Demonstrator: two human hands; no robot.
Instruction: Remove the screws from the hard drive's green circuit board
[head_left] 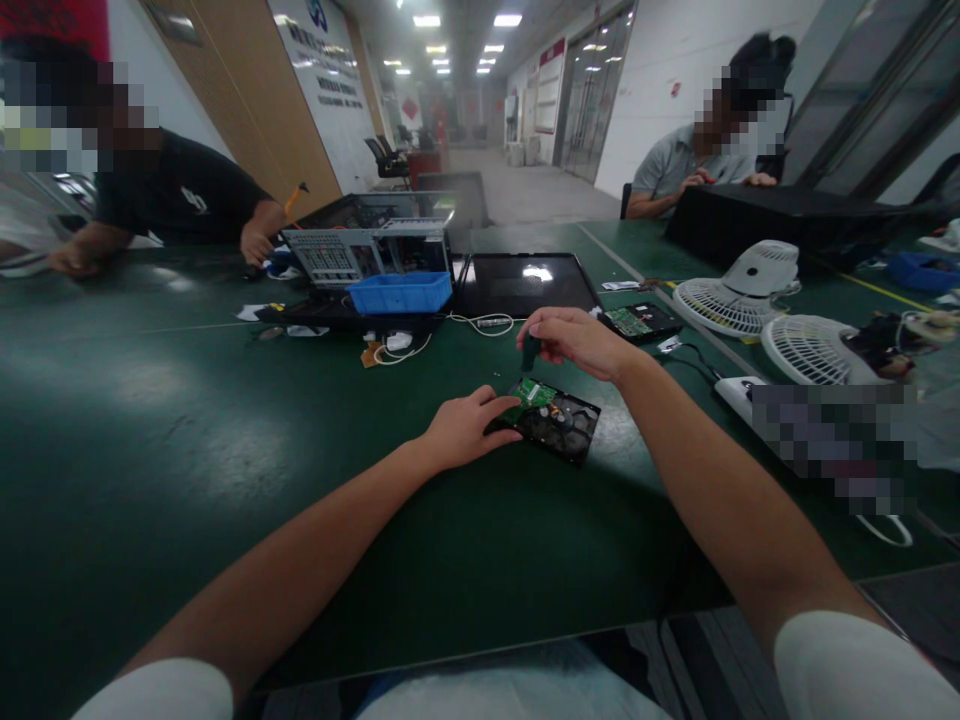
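Note:
A hard drive (561, 422) lies circuit side up on the green table (187, 440), its green board facing me. My left hand (466, 428) rests on the table with its fingers pressed against the drive's left edge. Above the drive, my right hand (576, 340) is closed around a short dark tool handle (529, 350), which points down toward the green board.
A second hard drive (639, 320) lies further back on the right. Behind stand an open computer case (375, 245), a blue bin (401, 292), a black panel (525, 283) and loose cables. Two white fans (750, 290) sit at right. Two other people work at the far side.

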